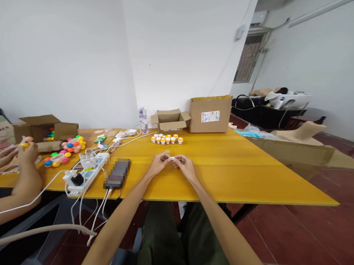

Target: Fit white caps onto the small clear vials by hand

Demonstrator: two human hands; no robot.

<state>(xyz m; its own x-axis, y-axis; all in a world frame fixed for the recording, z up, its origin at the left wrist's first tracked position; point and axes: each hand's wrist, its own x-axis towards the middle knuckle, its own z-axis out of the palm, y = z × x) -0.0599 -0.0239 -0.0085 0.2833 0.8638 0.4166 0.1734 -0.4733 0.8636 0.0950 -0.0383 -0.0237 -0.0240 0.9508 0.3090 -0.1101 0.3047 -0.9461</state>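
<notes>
Both my hands meet over the middle of the yellow table (237, 167). Between their fingertips is a small white piece (172, 158), too small to name more exactly. My left hand (160, 163) pinches it from the left, and my right hand (184, 165) pinches it from the right. Just beyond my hands stands a cluster of small white-and-orange round pieces (167, 139), set close together in rows. An open cardboard box (170, 122) is behind that cluster.
A larger carton (210, 115) and a plastic bottle (143, 121) stand at the back. On the left lie a phone (117, 174), a power strip (88, 173) with cables, and colourful balls (74, 145). A co-worker's hands (27, 152) hold something beside another open box (45, 129).
</notes>
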